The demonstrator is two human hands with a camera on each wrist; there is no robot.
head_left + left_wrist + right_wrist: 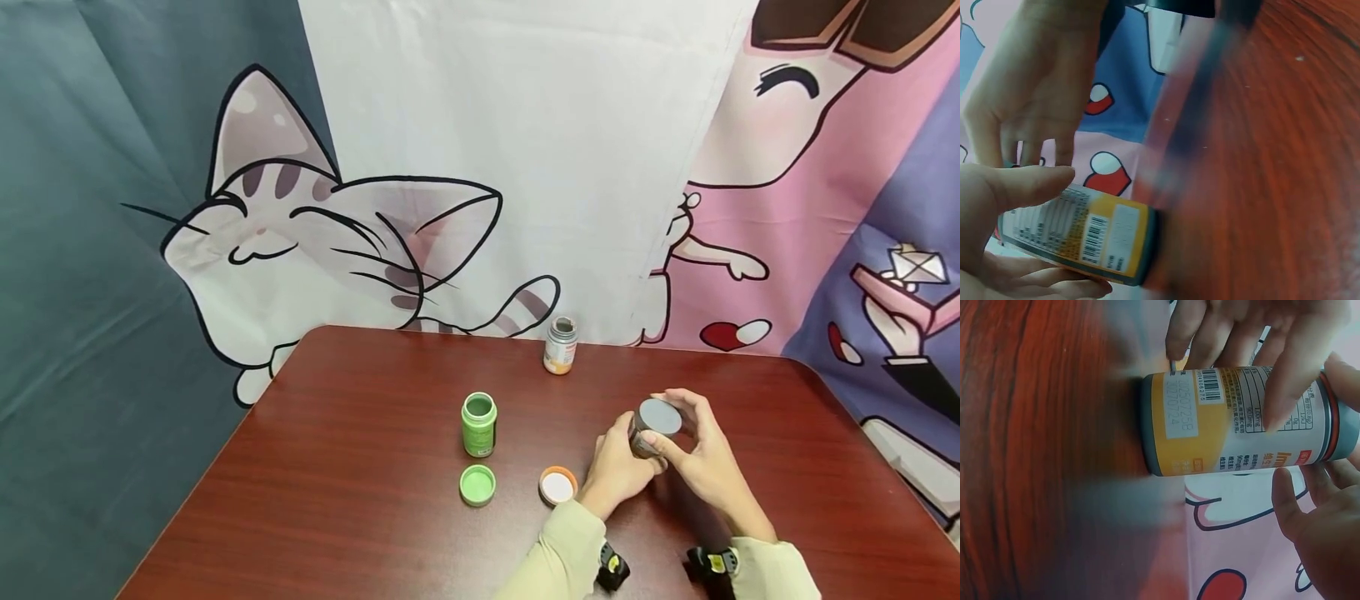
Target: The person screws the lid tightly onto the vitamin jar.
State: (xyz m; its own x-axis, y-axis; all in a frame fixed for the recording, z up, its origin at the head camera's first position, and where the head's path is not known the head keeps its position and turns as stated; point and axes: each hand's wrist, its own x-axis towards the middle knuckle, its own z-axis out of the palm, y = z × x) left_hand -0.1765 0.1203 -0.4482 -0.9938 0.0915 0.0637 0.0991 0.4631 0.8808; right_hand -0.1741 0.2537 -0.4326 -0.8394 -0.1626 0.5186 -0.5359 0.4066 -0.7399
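Note:
My left hand [621,468] grips the body of a supplement bottle [1210,419] with a yellow and white label and a barcode. Around its grey cap [661,416] curl the fingers and thumb of my right hand [708,462]. The bottle is upright in the head view, its cap still on top. In the left wrist view, the label [1097,234] shows between my left thumb and fingers. Whether the bottle's base touches the table cannot be told.
On the brown table [360,450], an open green bottle [478,433] stands behind its green cap [477,485]. An orange-rimmed cap [558,486] lies upturned left of my hands. Farther back stands an open white and orange bottle [559,354]. A cartoon cloth [525,125] hangs behind.

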